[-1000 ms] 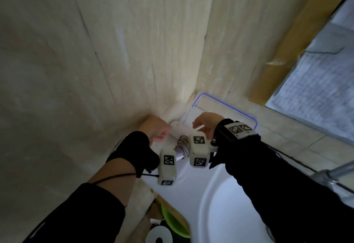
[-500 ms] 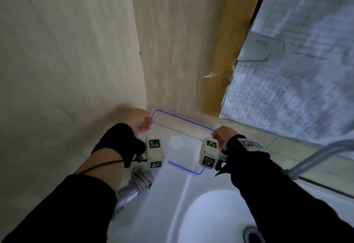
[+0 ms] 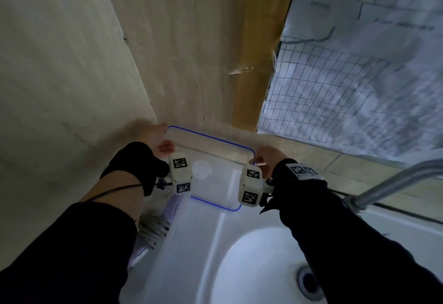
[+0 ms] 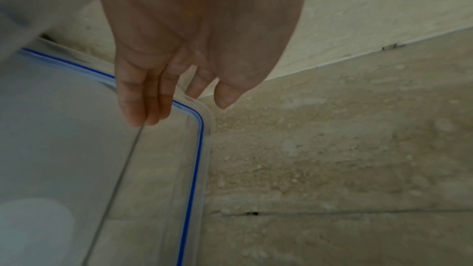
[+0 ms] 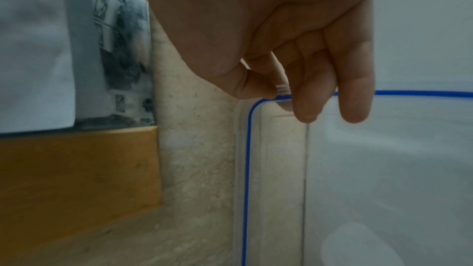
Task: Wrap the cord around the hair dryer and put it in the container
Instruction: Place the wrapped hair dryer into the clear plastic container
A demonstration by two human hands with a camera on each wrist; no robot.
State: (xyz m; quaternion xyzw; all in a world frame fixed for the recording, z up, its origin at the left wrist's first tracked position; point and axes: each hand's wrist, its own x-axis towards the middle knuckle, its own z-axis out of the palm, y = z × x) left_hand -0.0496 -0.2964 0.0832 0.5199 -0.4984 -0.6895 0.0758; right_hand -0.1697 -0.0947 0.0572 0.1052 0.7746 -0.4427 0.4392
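A flat clear plastic lid [image 3: 215, 157] with a blue seal hangs between my hands over the back of the counter. My left hand [image 3: 165, 144] holds its left end. In the left wrist view the fingers [image 4: 143, 108] lie over the lid [image 4: 76, 149] and the thumb sits past its corner. My right hand [image 3: 260, 160] pinches the right corner; in the right wrist view thumb and forefinger meet on a small tab at the lid's [image 5: 384, 169] rim. The white hair dryer [image 3: 155, 229], cord coiled round it, lies at lower left, partly hidden by my left arm. No container body is in view.
A white sink basin [image 3: 251, 267] with a drain [image 3: 309, 284] fills the lower right. A metal faucet pipe [image 3: 395, 179] juts in from the right. Beige walls [image 3: 84, 64] meet in a corner behind the lid, beside a wooden frame [image 3: 259, 52] and a meshed window [image 3: 347, 88].
A second ago both hands were at the dryer in the corner. Now the dryer lies at lower left, and each hand holds one end of the clear lid.
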